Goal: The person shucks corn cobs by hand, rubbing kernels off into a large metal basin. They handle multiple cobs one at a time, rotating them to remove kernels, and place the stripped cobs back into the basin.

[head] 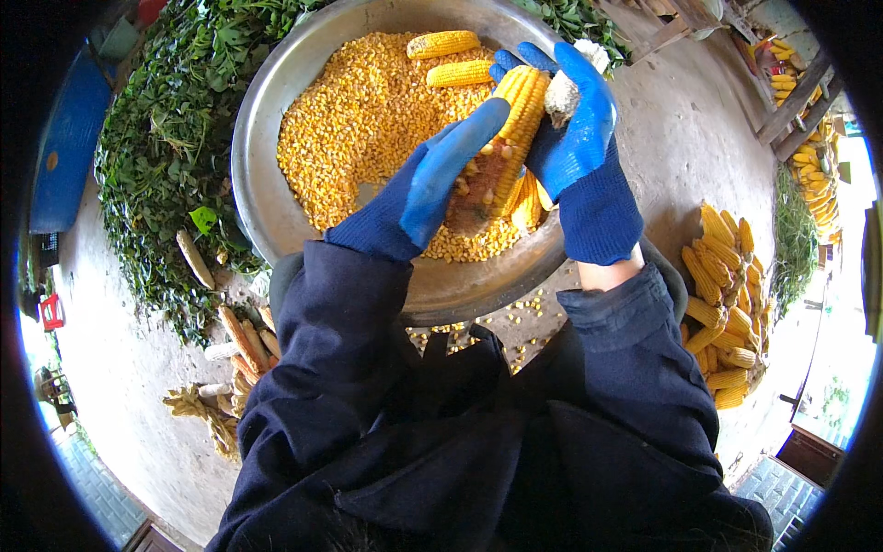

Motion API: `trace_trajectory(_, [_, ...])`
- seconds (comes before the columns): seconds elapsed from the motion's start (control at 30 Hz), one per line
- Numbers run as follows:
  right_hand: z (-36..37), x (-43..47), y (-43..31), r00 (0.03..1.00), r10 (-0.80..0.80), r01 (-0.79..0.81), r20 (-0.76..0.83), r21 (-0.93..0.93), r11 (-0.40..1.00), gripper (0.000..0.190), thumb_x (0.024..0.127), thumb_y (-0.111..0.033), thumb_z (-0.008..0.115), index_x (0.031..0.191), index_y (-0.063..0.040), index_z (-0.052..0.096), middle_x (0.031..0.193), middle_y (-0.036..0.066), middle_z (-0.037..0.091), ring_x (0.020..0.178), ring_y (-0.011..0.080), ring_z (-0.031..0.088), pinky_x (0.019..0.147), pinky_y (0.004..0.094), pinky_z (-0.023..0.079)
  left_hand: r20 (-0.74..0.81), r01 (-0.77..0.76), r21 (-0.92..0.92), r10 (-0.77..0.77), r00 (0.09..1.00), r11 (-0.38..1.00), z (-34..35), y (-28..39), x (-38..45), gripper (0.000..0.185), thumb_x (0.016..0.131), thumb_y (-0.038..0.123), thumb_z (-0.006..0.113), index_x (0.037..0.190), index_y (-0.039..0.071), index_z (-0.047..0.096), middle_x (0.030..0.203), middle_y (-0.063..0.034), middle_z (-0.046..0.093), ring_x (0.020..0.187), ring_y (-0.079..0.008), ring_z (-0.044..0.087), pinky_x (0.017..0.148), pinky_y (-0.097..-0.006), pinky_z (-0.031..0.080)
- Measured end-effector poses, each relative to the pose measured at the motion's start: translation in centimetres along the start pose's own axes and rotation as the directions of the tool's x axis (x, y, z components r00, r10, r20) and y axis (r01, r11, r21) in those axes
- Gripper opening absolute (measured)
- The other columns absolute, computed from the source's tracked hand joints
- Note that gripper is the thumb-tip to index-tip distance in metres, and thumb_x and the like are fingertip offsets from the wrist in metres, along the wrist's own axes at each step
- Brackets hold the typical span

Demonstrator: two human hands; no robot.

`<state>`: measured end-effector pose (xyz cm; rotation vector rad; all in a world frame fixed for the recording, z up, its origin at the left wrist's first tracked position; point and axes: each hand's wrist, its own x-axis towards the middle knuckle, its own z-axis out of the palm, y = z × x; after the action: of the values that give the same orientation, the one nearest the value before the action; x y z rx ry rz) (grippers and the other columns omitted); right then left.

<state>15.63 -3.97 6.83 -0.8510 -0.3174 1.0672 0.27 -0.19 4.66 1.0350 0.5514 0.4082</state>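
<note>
Both hands wear blue coated work gloves above a wide metal basin (pixel 265 90) of loose corn kernels (pixel 345 124). My left hand (pixel 441 172) grips a partly shelled corn cob (pixel 521 103) from its left side; reddish bare core shows at its lower part. In my right hand (pixel 583 131) is a pale, bare corncob (pixel 563 96), lying in the palm against the yellow cob. Two full ears of corn (pixel 441 44) rest on the kernels at the basin's far side. More ears (pixel 528 203) lie below the held cob, partly hidden by it.
Green leafy vines (pixel 159 138) are heaped left of the basin. Bare cobs (pixel 241 338) and dry husks (pixel 200 414) lie on the concrete floor at lower left. A pile of corn ears (pixel 724 303) stands at right, near a wooden frame (pixel 800 103). Kernels are scattered below the basin.
</note>
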Motion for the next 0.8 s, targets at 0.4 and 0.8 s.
trace_trajectory(0.4, [-0.4, -0.1, 0.1, 0.997, 0.067, -0.069, 0.050, 0.036, 0.997, 0.057, 0.093, -0.038, 0.053, 0.134, 0.002, 0.048, 0.129, 0.023, 0.058, 0.118, 0.0331, 0.057, 0.104, 0.0447, 0.044, 0.073, -0.056, 0.037, 0.053, 0.996, 0.998, 0.0, 0.1, -0.6, 0.061, 0.092, 0.049, 0.062, 0.124, -0.003, 0.057, 0.105, -0.0051, 0.065, 0.094, -0.0128, 0.061, 0.083, -0.0274, 0.049])
trace_trajectory(0.8, [-1.5, 0.9, 0.8, 0.996, 0.031, -0.032, 0.084, 0.007, 0.999, 0.059, 0.092, -0.039, 0.054, 0.134, 0.003, 0.049, 0.127, 0.024, 0.059, 0.116, 0.0338, 0.058, 0.104, 0.0446, 0.043, 0.001, -0.084, 0.167, 0.086, 0.996, 0.982, 0.9, -0.4, -0.3, 0.058, 0.094, 0.045, 0.060, 0.125, -0.004, 0.055, 0.115, -0.0080, 0.063, 0.102, -0.0145, 0.059, 0.092, -0.0286, 0.047])
